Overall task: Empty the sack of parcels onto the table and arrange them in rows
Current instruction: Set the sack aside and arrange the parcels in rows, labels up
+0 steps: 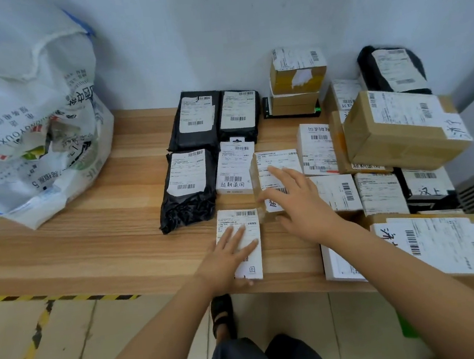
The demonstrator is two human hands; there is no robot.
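You are resting your left hand (228, 256) flat on a slim white-labelled parcel (240, 231) near the front edge of the wooden table (103, 222). Its fingers are lying straight along the label, with the thumb tip showing at the parcel's near end.

You are spreading your right hand (299, 202) over a small brown box (276, 163) just behind and to the right of that parcel. The fingers are reaching straight across its white label and the thumb is pressing against its left side, so neither hand is closing around anything.

The other parcels are lying in rough rows. Two black mailers (194, 119) are sitting side by side at the back, and a third black mailer (188, 184) is lying in front of them. A white carton (234, 168) is lying between that third mailer and the brown box. Stacked cardboard boxes (400, 130) and more labelled packets are crowding the right end.

The white woven sack (30, 113) is slumping on the table's left end against the wall, well apart from the rows. Its printed side is facing you.
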